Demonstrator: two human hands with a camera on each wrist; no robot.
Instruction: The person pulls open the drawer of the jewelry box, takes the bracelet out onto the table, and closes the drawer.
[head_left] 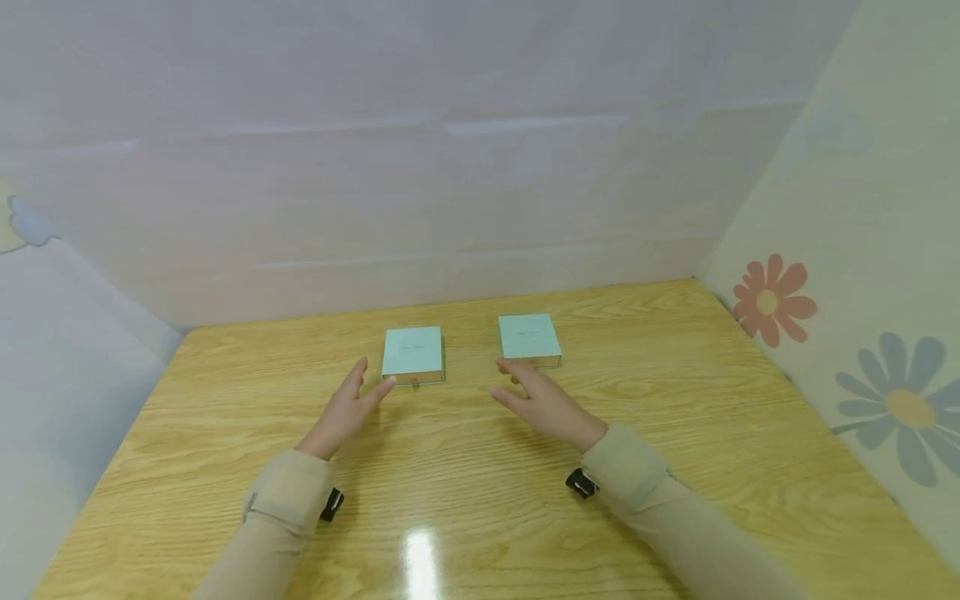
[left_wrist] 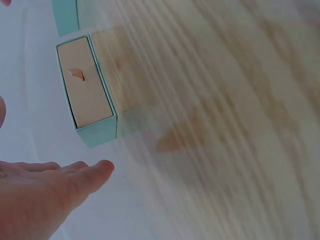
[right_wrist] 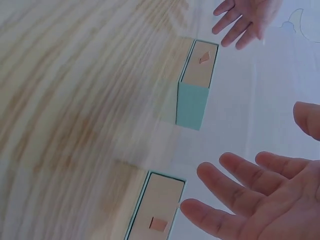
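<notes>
Two flat square boxes with pale mint tops lie on a wooden table. The left box [head_left: 412,350] shows a tan drawer front [left_wrist: 86,82] with a small orange-brown pull tab. Beside its near left corner is my left hand [head_left: 349,408], fingers extended and nothing in it. The right box [head_left: 528,336] has the same tan front [right_wrist: 159,200] and tab, seen in the right wrist view. My right hand [head_left: 546,406] hovers just in front of it, fingers spread and palm empty, overlapping the box's near edge in the head view.
The wooden table [head_left: 450,467] runs back to a pale wall covering [head_left: 420,192]. On the right a side panel [head_left: 847,275] carries large printed flowers; another pale panel [head_left: 67,358] borders the left. A black strap piece hangs at each wrist.
</notes>
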